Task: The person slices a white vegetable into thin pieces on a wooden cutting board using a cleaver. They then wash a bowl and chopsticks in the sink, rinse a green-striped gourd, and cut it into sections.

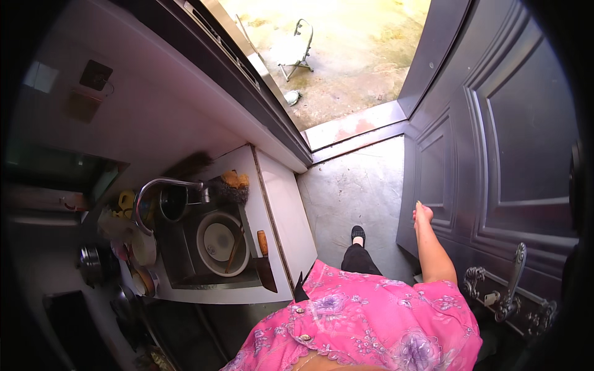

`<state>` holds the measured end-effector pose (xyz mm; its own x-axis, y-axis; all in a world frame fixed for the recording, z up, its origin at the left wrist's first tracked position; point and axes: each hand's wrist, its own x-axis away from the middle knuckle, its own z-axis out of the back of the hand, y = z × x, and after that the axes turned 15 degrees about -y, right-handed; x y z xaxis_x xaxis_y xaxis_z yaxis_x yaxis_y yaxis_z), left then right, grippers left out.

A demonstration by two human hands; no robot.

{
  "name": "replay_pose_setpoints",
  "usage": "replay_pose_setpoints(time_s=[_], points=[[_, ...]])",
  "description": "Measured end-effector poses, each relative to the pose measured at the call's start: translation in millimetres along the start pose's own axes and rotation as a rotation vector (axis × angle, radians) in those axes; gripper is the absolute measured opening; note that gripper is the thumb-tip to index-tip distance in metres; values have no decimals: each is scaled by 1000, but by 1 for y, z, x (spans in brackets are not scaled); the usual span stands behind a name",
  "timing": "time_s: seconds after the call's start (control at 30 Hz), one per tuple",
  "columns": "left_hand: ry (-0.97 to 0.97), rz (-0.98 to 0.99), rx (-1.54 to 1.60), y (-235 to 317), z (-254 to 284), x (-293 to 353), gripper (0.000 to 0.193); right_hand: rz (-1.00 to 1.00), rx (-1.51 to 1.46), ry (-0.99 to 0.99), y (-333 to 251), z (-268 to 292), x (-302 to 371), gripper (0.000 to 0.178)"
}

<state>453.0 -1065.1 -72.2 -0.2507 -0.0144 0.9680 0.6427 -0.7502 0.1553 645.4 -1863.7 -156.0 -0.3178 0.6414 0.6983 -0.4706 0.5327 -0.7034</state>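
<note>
My right hand [422,214] hangs forward at the end of my bare forearm, beside the dark panelled door [526,167]. Its fingers are curled in, and I see nothing held in them. Whether it touches the door I cannot tell. My left hand is out of view. To my left, a steel sink [185,260] is set in a white counter [281,216]. Inside it sits a pale round basin [201,241] with a thin brown stick across it. A cleaver [265,272] with a wooden handle lies along the sink's right edge.
A curved tap [143,207] arches over the sink, beside a brown bristly scrubber [234,184]. Ahead, a raised threshold [359,131] crosses the open doorway. Outside stands a folding chair [301,49]. An ornate handle [515,281] juts from the door.
</note>
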Motion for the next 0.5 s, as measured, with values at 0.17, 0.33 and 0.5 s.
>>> replay_pose_setpoints(time_s=[0.17, 0.33, 0.5], points=[[58, 8, 181, 19, -81, 18, 39, 586, 158, -729, -252, -290, -1, 70], [95, -101, 267, 41, -112, 0, 38, 1029, 568, -349, -361, -426, 45, 76], [145, -85, 454, 65, -156, 27, 36, 1112, 841, -731, -206, -396, 73, 57]])
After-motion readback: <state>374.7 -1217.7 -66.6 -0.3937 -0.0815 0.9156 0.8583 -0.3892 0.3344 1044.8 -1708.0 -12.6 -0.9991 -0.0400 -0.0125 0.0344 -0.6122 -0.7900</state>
